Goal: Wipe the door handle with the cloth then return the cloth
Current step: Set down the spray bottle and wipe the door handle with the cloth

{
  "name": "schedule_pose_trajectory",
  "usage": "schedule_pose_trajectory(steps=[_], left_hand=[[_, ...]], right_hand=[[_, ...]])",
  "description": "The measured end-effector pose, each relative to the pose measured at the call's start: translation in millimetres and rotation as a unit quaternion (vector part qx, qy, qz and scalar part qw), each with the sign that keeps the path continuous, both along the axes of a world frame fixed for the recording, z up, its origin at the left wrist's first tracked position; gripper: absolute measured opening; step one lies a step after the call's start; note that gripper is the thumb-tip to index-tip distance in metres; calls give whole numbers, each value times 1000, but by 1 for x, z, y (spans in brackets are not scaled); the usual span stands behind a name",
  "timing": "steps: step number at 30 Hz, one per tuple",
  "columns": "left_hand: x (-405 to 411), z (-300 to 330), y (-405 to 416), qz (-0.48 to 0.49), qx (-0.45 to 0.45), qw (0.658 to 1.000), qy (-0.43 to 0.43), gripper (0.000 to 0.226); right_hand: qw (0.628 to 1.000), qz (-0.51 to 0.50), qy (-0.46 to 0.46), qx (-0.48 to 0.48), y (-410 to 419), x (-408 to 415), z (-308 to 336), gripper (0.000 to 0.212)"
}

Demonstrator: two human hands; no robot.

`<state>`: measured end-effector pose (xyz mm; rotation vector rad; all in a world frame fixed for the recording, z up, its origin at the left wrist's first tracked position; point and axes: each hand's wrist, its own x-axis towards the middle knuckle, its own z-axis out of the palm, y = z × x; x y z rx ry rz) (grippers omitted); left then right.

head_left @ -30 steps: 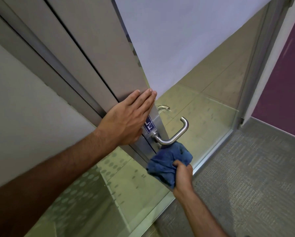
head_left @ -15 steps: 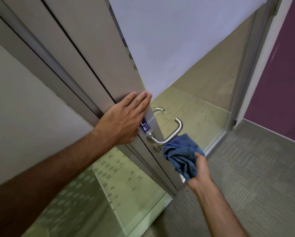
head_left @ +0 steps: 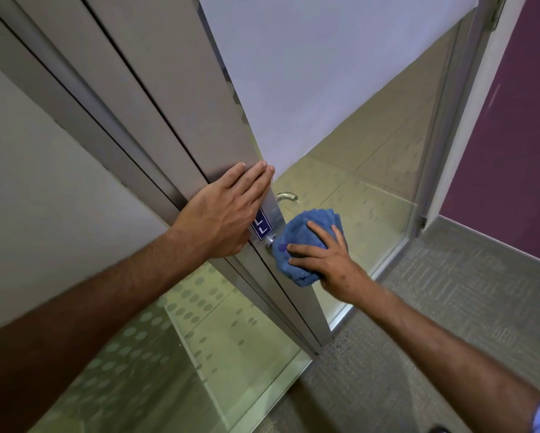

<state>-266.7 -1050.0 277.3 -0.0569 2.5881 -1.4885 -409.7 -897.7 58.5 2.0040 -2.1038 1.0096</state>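
Even, soft indoor light fills the view, bright and without hard shadows. The frosted pale panel of the glass door [head_left: 309,73] glows brightest toward 12 o'clock. Faint reflections sheen the clear lower glass [head_left: 371,214] at 3 o'clock. Wide-angle distortion bends the grey metal door frame [head_left: 121,104] toward 10 o'clock. The bare left forearm [head_left: 74,307] at 8 o'clock is motion-blurred; the centre stays sharp.
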Motion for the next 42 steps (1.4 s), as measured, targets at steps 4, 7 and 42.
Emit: schedule_pose_trajectory(steps=[4, 7, 42], left_hand=[[1, -2, -1, -9, 0, 1000, 2, 94], [1, -1, -1, -10, 3, 1000, 2, 94], [3, -5, -3, -3, 6, 1000, 0, 93]], right_hand=[[996, 77, 14, 31, 13, -54, 20, 55], [998, 11, -60, 15, 14, -77, 37, 52], [842, -304, -414, -166, -26, 11, 17, 66]])
